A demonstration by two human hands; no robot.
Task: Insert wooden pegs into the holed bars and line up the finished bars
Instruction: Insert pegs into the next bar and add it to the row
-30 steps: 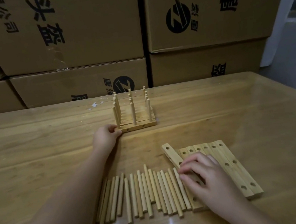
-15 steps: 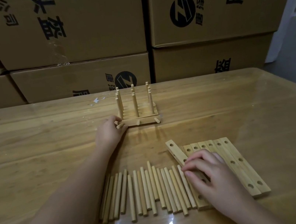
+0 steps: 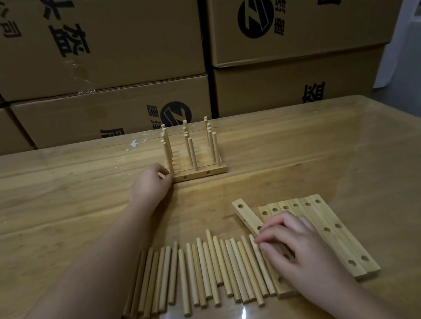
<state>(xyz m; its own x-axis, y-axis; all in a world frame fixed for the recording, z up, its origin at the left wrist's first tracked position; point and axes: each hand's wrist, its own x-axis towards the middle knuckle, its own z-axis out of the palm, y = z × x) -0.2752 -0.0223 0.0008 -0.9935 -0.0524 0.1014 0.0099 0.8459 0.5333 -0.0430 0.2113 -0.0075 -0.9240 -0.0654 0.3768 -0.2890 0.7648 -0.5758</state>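
Note:
Several finished bars (image 3: 200, 173) with upright pegs stand lined up at the table's middle back. My left hand (image 3: 150, 188) pinches the left end of the front one. Loose wooden pegs (image 3: 202, 271) lie side by side in a row near the front edge. To their right lie several empty holed bars (image 3: 333, 228), packed together, with one slanted holed bar (image 3: 245, 214) at their left. My right hand (image 3: 298, 253) lies over that slanted bar with fingers curled on it, fingertips at its left edge beside the rightmost peg.
Stacked cardboard boxes (image 3: 102, 38) form a wall right behind the wooden table (image 3: 44, 199). A clear glossy sheet (image 3: 369, 161) covers the table's right part. The table's right edge (image 3: 418, 123) runs diagonally; grey floor lies beyond it.
The front finished bar lay tipped half a second ago with its pegs pointing toward me; now it stands upright against the others. My right hand has stayed on the slanted bar.

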